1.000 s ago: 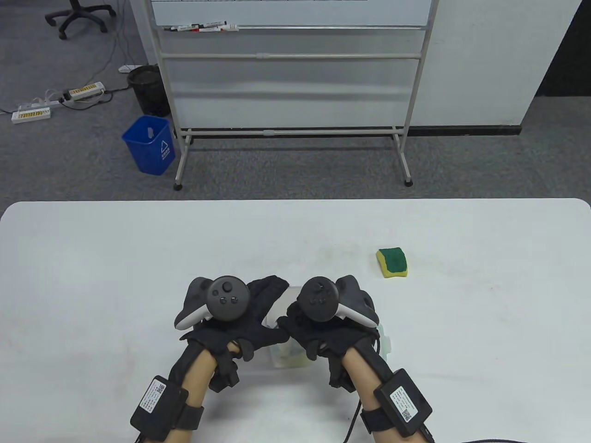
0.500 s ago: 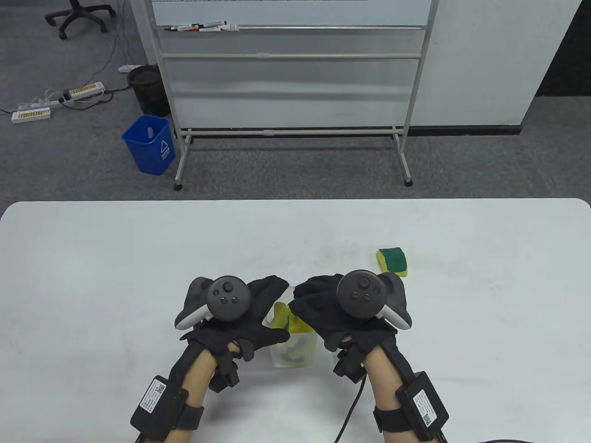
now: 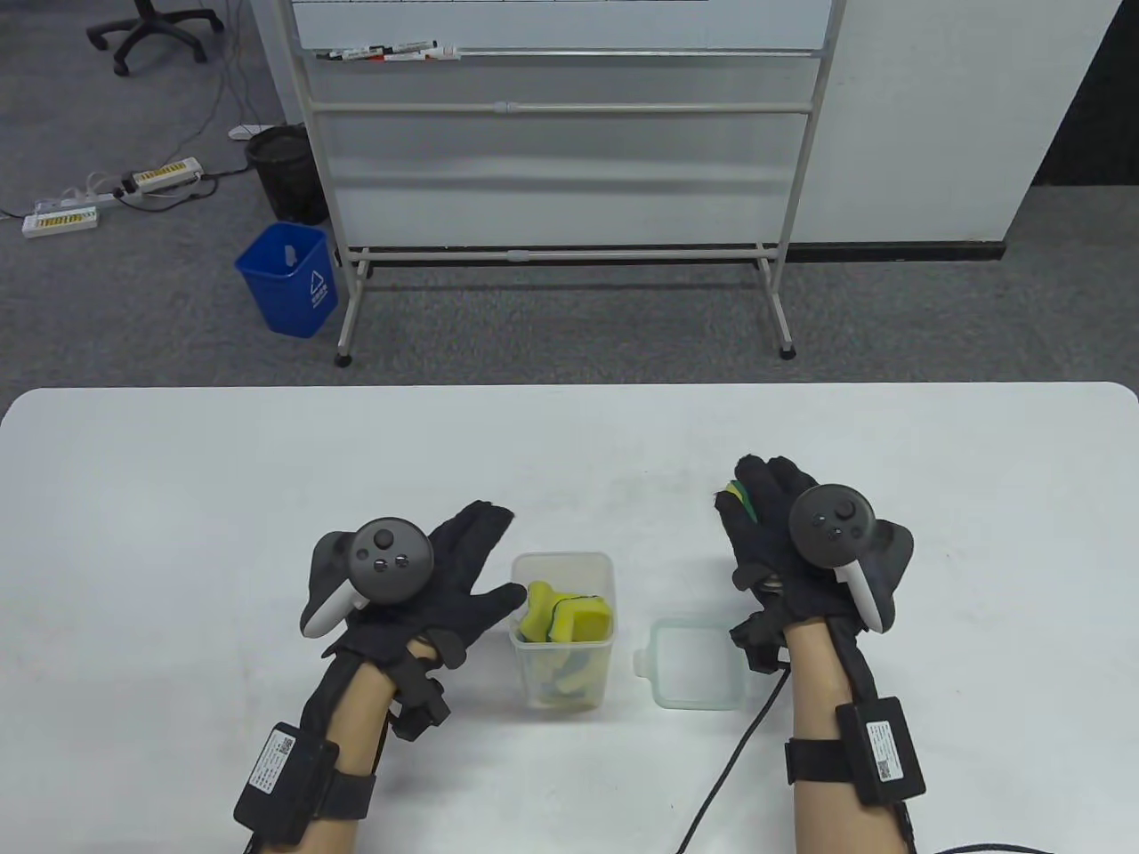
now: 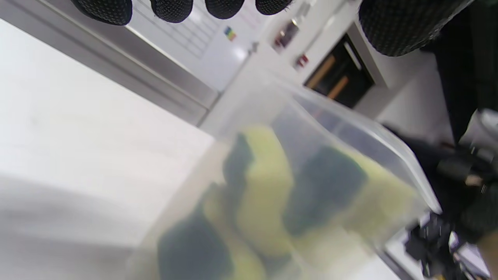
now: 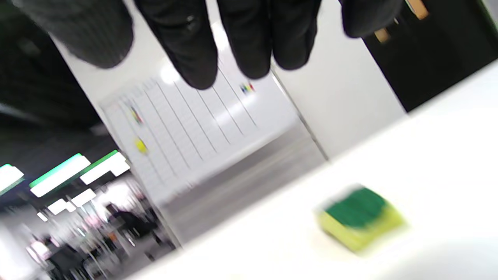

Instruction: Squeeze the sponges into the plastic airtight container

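Observation:
A clear plastic container [image 3: 562,569] stands near the table's front middle, with several yellow-and-green sponges [image 3: 561,618] inside, the top ones rising above its rim. It shows blurred in the left wrist view [image 4: 295,194]. My left hand [image 3: 503,556] is open just left of it, fingers spread, thumb close to the rim. My right hand [image 3: 752,489] is open above a loose green-topped sponge [image 3: 735,492], which is mostly hidden under it. In the right wrist view that sponge [image 5: 360,217] lies on the table, apart from my fingers [image 5: 194,58].
The container's clear lid [image 3: 694,663] lies flat on the table right of the container, under my right wrist. A cable [image 3: 739,756] runs from my right glove to the front edge. A whiteboard stand [image 3: 561,249] is beyond the table.
My right hand left the container and moved right and away to the loose sponge. My left hand let go of the container and shifted left. The lid came into view.

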Demonstrator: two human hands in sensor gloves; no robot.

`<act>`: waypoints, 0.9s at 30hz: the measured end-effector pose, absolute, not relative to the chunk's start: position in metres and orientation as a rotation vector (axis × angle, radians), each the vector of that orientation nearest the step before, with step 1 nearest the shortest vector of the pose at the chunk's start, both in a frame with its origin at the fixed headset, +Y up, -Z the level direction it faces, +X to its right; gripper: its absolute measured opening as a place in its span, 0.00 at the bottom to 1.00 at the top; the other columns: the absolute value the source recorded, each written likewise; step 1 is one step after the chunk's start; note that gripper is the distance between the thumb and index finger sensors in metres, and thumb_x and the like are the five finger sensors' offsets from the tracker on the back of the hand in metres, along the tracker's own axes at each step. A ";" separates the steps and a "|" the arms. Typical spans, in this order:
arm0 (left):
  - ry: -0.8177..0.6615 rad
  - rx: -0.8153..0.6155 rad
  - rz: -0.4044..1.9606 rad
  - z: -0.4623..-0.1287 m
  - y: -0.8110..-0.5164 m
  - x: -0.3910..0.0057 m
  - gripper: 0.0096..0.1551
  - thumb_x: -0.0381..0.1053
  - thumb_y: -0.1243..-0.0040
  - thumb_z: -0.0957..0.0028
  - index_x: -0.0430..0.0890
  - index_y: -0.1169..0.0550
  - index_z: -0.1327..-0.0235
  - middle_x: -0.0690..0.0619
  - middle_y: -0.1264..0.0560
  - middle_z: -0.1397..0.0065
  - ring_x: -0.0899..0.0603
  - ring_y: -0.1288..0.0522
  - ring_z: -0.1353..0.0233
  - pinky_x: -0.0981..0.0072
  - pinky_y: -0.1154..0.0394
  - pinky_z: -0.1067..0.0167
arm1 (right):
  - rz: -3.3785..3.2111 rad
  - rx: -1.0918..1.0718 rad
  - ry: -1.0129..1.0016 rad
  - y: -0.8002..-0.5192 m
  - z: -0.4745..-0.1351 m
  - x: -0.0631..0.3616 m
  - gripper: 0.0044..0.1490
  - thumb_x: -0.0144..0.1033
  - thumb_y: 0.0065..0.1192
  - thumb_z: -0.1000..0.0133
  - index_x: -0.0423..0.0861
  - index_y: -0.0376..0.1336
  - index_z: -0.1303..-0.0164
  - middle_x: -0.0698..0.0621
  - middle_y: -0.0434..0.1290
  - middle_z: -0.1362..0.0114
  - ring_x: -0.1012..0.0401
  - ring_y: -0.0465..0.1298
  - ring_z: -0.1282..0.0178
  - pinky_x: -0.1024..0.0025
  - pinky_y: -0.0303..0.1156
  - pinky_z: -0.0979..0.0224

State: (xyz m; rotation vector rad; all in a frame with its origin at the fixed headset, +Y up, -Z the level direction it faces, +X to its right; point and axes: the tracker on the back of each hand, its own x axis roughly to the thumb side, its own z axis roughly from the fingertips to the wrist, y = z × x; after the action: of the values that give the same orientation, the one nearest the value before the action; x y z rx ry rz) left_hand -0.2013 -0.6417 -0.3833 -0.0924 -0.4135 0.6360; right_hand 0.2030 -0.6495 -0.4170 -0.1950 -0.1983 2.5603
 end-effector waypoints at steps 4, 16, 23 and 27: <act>-0.315 -0.048 0.680 -0.386 -0.642 -0.221 0.50 0.71 0.48 0.47 0.51 0.49 0.18 0.41 0.52 0.12 0.28 0.50 0.15 0.27 0.42 0.26 | 2.618 -0.315 0.117 -0.697 -0.459 0.208 0.39 0.63 0.56 0.46 0.65 0.63 0.22 0.47 0.47 0.09 0.43 0.50 0.11 0.34 0.48 0.19; -0.174 0.001 0.693 -0.386 -0.639 -0.259 0.49 0.70 0.49 0.46 0.51 0.49 0.17 0.40 0.52 0.12 0.28 0.50 0.16 0.28 0.42 0.26 | 2.785 -0.485 0.417 -0.754 -0.507 0.200 0.42 0.63 0.57 0.47 0.64 0.58 0.20 0.47 0.38 0.10 0.45 0.46 0.10 0.35 0.44 0.18; -0.191 0.008 0.719 -0.385 -0.637 -0.258 0.49 0.70 0.49 0.46 0.50 0.49 0.17 0.40 0.52 0.12 0.28 0.49 0.16 0.28 0.42 0.26 | 2.730 -0.523 0.278 -0.749 -0.501 0.212 0.46 0.61 0.59 0.49 0.49 0.59 0.22 0.41 0.50 0.12 0.45 0.59 0.14 0.41 0.53 0.19; -0.219 0.024 0.741 -0.383 -0.633 -0.254 0.49 0.70 0.49 0.46 0.50 0.48 0.17 0.40 0.51 0.12 0.28 0.49 0.16 0.27 0.42 0.26 | 2.610 -0.463 0.121 -0.730 -0.488 0.219 0.47 0.62 0.59 0.49 0.47 0.61 0.24 0.40 0.54 0.14 0.43 0.62 0.16 0.40 0.56 0.20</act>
State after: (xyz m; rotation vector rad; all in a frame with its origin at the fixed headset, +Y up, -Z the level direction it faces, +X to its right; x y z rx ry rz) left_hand -0.2544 -0.6327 -0.3832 0.0240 -0.2185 0.7406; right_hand 0.2195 -0.7305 -0.4877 -0.4630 0.1215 2.6101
